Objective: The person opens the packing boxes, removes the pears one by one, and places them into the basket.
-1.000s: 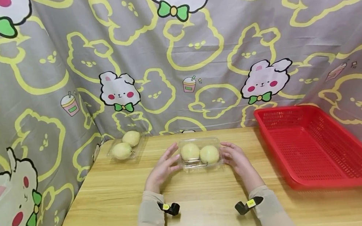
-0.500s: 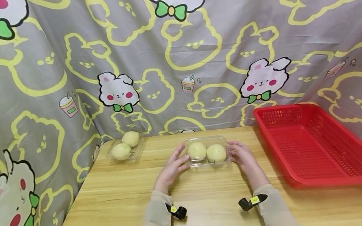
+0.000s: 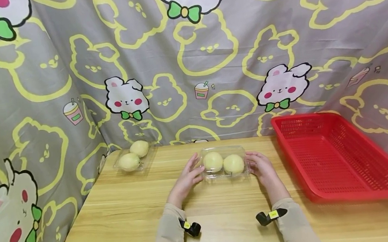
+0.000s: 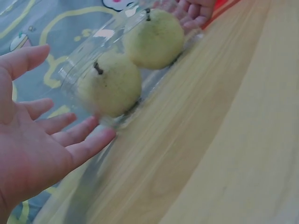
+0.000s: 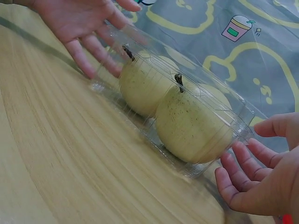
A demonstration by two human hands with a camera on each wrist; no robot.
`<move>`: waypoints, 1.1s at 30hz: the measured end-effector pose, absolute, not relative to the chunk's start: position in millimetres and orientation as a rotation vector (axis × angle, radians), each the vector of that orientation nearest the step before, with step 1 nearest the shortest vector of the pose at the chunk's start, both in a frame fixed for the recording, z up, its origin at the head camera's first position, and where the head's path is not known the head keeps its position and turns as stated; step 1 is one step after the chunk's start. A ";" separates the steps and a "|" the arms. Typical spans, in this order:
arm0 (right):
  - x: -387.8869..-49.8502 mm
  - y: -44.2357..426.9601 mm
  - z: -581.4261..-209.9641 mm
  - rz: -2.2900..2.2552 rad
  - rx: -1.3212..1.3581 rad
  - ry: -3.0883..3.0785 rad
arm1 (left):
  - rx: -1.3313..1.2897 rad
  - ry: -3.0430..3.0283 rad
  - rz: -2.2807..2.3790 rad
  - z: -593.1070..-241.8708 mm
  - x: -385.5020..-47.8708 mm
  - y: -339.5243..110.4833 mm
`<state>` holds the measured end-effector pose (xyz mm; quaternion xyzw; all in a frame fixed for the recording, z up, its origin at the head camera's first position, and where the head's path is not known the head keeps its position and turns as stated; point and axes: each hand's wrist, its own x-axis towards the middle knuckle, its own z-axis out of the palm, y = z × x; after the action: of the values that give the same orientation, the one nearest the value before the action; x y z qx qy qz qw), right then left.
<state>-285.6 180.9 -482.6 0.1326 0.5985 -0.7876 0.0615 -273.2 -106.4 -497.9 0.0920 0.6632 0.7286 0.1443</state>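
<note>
Two pale yellow pears (image 3: 213, 161) sit side by side in a clear plastic box (image 5: 187, 173) on the wooden table, their dark stems showing in both wrist views. My left hand (image 3: 185, 179) is at the box's left end, fingers spread and mostly straight, fingertips at its lower side in the left wrist view. At the opposite end is my right hand (image 3: 261, 169); its fingers (image 5: 240, 170) are slightly bent and touch or nearly touch the plastic, thumb apart from them. Neither hand wraps round the box.
Another clear box with two pears (image 3: 129, 162) lies at the table's back left corner. A red plastic basket (image 3: 368, 193) with slotted walls stands on the right. Behind the table (image 3: 126, 222) hangs a grey patterned curtain (image 3: 216, 63), which also covers both sides.
Over the past second the box of pears has moved a little to the right between both hands, mostly in the first half. The other box and the basket stay where they were.
</note>
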 end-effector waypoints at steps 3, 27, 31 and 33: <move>-285.6 180.5 -481.6 -2.387 0.393 1.807 | 0.242 1.899 2.098 -497.7 -273.5 -110.7; -281.0 163.4 -462.0 -2.201 0.209 2.477 | 0.126 1.619 2.146 -504.8 -275.4 -121.9; -278.4 156.4 -459.6 -2.063 -0.003 2.721 | 0.114 1.613 2.148 -507.2 -275.9 -122.1; -276.9 151.9 -458.7 -1.996 -0.115 2.801 | 0.125 1.619 2.143 -508.2 -276.3 -122.3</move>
<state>-276.9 151.9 -458.7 -0.0331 0.8048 -0.5735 -0.1490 -276.3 -122.3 -508.2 0.0454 0.5868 0.7767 0.2243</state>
